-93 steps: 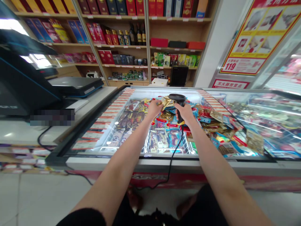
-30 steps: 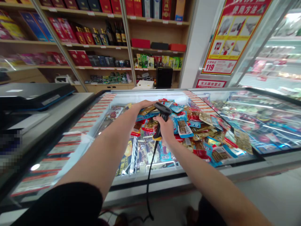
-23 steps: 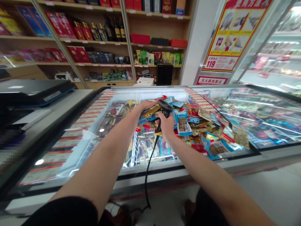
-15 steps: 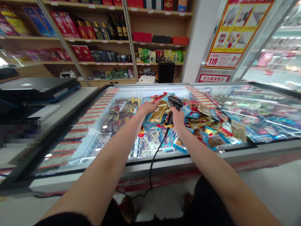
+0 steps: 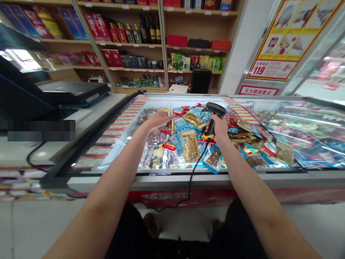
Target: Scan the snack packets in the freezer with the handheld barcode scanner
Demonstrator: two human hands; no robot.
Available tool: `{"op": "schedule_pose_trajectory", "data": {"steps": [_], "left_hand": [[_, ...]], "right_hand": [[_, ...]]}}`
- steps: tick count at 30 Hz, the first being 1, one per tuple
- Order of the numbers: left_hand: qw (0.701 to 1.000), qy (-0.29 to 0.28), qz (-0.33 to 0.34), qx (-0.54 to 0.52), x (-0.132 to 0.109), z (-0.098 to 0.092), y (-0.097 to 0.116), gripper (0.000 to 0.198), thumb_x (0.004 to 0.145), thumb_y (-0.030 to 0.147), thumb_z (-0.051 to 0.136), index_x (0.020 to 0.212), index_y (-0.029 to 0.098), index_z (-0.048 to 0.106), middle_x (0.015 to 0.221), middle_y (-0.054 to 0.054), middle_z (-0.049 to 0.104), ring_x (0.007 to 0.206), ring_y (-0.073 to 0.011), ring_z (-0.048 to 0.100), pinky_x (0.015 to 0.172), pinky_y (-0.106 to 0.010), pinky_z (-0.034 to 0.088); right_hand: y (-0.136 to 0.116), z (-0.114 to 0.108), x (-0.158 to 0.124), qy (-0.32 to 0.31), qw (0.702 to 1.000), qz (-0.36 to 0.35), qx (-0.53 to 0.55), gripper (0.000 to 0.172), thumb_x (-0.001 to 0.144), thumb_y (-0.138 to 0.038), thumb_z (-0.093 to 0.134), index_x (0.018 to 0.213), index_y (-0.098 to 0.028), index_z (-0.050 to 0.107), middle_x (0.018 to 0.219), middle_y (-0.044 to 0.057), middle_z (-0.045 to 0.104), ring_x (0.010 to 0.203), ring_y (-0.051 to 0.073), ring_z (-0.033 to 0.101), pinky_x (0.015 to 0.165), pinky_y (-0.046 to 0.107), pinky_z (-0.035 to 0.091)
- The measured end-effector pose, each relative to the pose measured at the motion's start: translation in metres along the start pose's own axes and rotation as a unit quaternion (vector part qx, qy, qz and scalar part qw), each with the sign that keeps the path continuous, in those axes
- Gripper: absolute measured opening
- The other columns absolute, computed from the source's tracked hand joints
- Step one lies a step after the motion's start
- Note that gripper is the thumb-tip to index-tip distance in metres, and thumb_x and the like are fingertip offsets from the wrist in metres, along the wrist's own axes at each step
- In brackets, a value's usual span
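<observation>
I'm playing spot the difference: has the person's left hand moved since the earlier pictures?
Yes. The left hand has moved leftward, closer to the left rim of the glass-topped chest freezer.

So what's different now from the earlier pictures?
The left hand has lifted off the pile of foil packets and moved left, open and empty, leaving a gold packet uncovered on top. The right hand still grips the black barcode scanner, its cord hanging down. The chest freezer stays as it was.
</observation>
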State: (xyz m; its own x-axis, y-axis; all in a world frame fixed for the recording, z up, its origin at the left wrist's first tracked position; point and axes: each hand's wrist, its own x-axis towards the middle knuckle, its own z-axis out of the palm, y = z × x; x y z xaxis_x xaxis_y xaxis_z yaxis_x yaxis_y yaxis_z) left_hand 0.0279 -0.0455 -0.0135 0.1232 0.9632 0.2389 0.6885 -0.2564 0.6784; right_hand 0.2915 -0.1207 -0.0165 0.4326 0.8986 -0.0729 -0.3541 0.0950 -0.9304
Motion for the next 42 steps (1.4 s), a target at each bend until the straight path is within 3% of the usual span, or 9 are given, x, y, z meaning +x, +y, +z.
{"op": "schedule_pose_trajectory", "data": {"steps": [3, 8, 14, 17, 20, 25, 34, 37, 42], "left_hand": [[0.989, -0.095, 0.031, 0.112, -0.053, 0.016, 0.017, 0.108, 0.066, 0.081, 0.079, 0.153, 0.020, 0.056, 0.154, -0.022, 0.060, 0.140, -0.0423, 0.057, 0.115, -0.048, 0.045], [0.963, -0.113, 0.042, 0.242, -0.103, 0.056, 0.044, 0.124, 0.066, 0.077, 0.083, 0.168, 0.026, 0.033, 0.175, -0.023, 0.028, 0.160, -0.0488, 0.027, 0.126, -0.063, 0.025], [0.953, -0.045, 0.062, 0.292, -0.097, 0.043, 0.042, 0.105, 0.076, 0.059, 0.087, 0.162, 0.027, 0.039, 0.171, -0.020, 0.036, 0.157, -0.0425, 0.034, 0.124, -0.058, 0.031], [0.950, 0.010, 0.073, 0.304, -0.112, 0.036, 0.053, 0.076, 0.084, 0.051, 0.081, 0.148, 0.021, 0.053, 0.157, -0.021, 0.052, 0.147, -0.0399, 0.047, 0.115, -0.049, 0.043], [0.945, -0.061, 0.038, 0.320, -0.140, 0.041, 0.064, 0.062, 0.088, 0.062, 0.074, 0.127, 0.016, 0.063, 0.126, -0.022, 0.069, 0.123, -0.0386, 0.065, 0.099, -0.045, 0.051], [0.943, -0.133, 0.019, 0.303, -0.165, 0.054, 0.060, 0.061, 0.091, 0.061, 0.072, 0.129, 0.015, 0.059, 0.111, -0.020, 0.075, 0.111, -0.0366, 0.073, 0.084, -0.039, 0.053], [0.994, -0.098, -0.008, 0.058, -0.131, 0.021, 0.043, 0.055, 0.080, 0.015, 0.071, 0.134, 0.019, 0.063, 0.090, -0.004, 0.076, 0.086, -0.0236, 0.073, 0.080, -0.033, 0.052], [0.998, -0.062, -0.010, -0.012, -0.091, -0.004, 0.028, 0.035, 0.069, 0.017, 0.079, 0.104, 0.019, 0.077, 0.078, -0.003, 0.072, 0.081, -0.0236, 0.069, 0.081, -0.034, 0.051], [0.971, 0.104, -0.073, -0.202, -0.013, -0.024, -0.005, 0.023, 0.058, 0.021, 0.084, 0.080, 0.018, 0.079, 0.067, 0.001, 0.067, 0.077, -0.0220, 0.065, 0.074, -0.030, 0.048]], "right_hand": [[-0.001, 0.002, -0.001, -0.017, 1.000, 0.002, 0.003, 0.014, 0.084, -0.019, 0.065, 0.079, -0.023, 0.053, 0.047, -0.004, 0.057, 0.033, 0.013, 0.050, 0.033, 0.023, 0.046], [-0.002, 0.001, -0.004, -0.061, 0.998, 0.027, 0.003, 0.013, 0.083, -0.021, 0.066, 0.077, -0.022, 0.054, 0.049, -0.003, 0.057, 0.035, 0.012, 0.051, 0.035, 0.022, 0.047], [-0.003, 0.000, -0.010, -0.161, 0.986, 0.037, -0.001, 0.013, 0.081, -0.028, 0.069, 0.079, -0.020, 0.058, 0.053, -0.002, 0.060, 0.038, 0.012, 0.051, 0.035, 0.022, 0.047], [0.000, 0.003, -0.014, -0.186, 0.982, 0.012, -0.023, 0.018, 0.077, -0.031, 0.073, 0.080, -0.020, 0.059, 0.053, -0.002, 0.061, 0.038, 0.012, 0.051, 0.035, 0.023, 0.047], [0.004, 0.005, -0.016, -0.203, 0.978, -0.012, -0.038, 0.022, 0.075, -0.033, 0.075, 0.082, -0.020, 0.059, 0.053, -0.003, 0.061, 0.038, 0.012, 0.051, 0.034, 0.024, 0.047], [0.007, 0.001, -0.012, -0.224, 0.973, -0.028, -0.042, 0.027, 0.072, -0.037, 0.078, 0.082, -0.021, 0.058, 0.055, -0.002, 0.062, 0.040, 0.013, 0.053, 0.036, 0.024, 0.048], [0.001, 0.001, -0.007, -0.246, 0.969, -0.006, -0.031, 0.030, 0.074, -0.037, 0.081, 0.086, -0.021, 0.058, 0.057, -0.002, 0.063, 0.041, 0.013, 0.055, 0.037, 0.025, 0.049], [-0.008, 0.015, -0.012, -0.237, 0.971, -0.008, -0.025, 0.027, 0.078, -0.033, 0.079, 0.091, -0.021, 0.059, 0.057, -0.004, 0.062, 0.040, 0.013, 0.055, 0.038, 0.024, 0.048], [-0.019, 0.050, -0.009, -0.248, 0.966, -0.035, -0.058, 0.019, 0.080, -0.025, 0.073, 0.088, -0.022, 0.056, 0.058, -0.005, 0.062, 0.040, 0.012, 0.055, 0.038, 0.022, 0.048]]}}
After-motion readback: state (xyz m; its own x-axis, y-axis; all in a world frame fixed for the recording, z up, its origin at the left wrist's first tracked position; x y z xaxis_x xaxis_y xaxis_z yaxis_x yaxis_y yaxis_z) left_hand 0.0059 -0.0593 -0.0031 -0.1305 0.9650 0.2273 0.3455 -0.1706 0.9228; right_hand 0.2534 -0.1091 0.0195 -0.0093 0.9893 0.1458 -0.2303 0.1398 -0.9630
